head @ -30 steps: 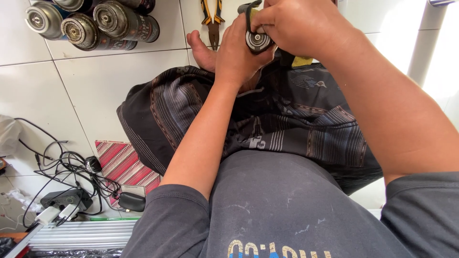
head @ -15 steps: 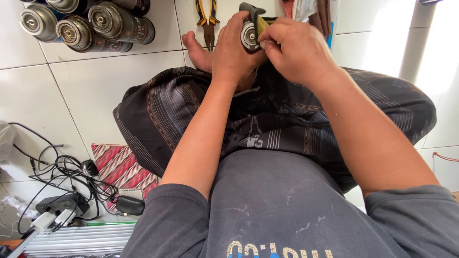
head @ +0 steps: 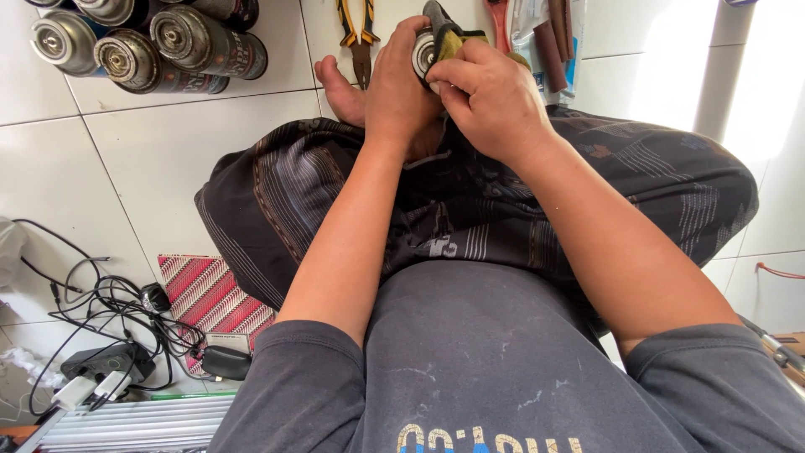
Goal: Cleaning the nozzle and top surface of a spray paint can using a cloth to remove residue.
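Round part (head: 424, 52) held in both hands, above the lap.

Silver ribbed disc face, dark hub, black rim, yellow-green piece behind. Left hand (head: 394, 84) wrapped around its left side, fingers curled shut; right hand (head: 486, 96) pinching its right edge. Pliers (head: 358, 33) just left of part, spray cans (head: 142, 42) farther left.

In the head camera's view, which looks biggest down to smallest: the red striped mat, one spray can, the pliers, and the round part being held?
1. red striped mat
2. spray can
3. pliers, partly cropped, so unsure
4. round part, gripped by the left hand, mostly hidden
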